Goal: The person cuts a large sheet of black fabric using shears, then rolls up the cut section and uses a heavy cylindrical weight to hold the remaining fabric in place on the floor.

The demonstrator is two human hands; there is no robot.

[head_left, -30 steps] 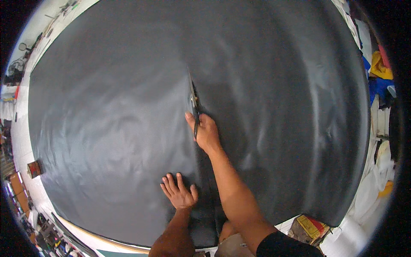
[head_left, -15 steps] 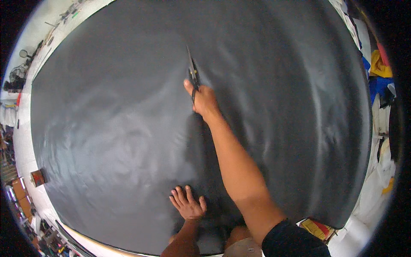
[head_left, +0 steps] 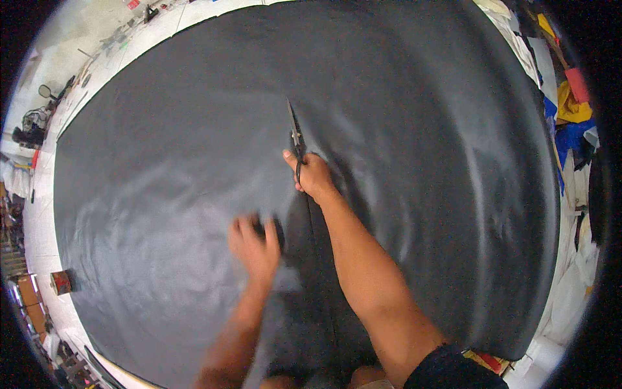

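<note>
A large sheet of smooth black material (head_left: 414,194), likely vinyl or leatherette, covers most of the view. My right hand (head_left: 312,175) grips a pair of scissors (head_left: 295,129) by the black handles, blades pointing to the far side over the middle of the sheet. From the scissors a thin dark line runs back along the sheet toward me. My left hand (head_left: 254,245), blurred by motion, is left of that line, fingers apart and holding nothing. Whether it touches the sheet I cannot tell.
A small reddish-brown box (head_left: 60,282) sits by the sheet's left edge on the pale surface. Yellow cloth (head_left: 571,107) and blue cloth (head_left: 573,135) lie beyond the right edge. A red and yellow item (head_left: 489,360) shows at the near right edge. Assorted goods line the far left.
My left hand has left its flat place near me and moved farther forward and left. In the picture, the right hand and scissors appear lower; the view has shifted too.
</note>
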